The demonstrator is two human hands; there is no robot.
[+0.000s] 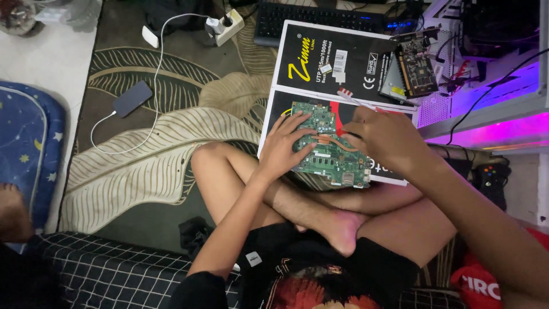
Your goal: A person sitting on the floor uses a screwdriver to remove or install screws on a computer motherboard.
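Green circuit board (331,146) under left hand (284,150), right hand (384,139).

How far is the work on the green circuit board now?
Done: the green circuit board lies bare on a black cardboard box, outside any case. In hand: the left hand presses it flat; the right hand holds a red-handled tool. Left: its copper heat pipe is still mounted.

Green circuit board (330,143) — copper heat pipe across middle — flat on black box, over crossed legs
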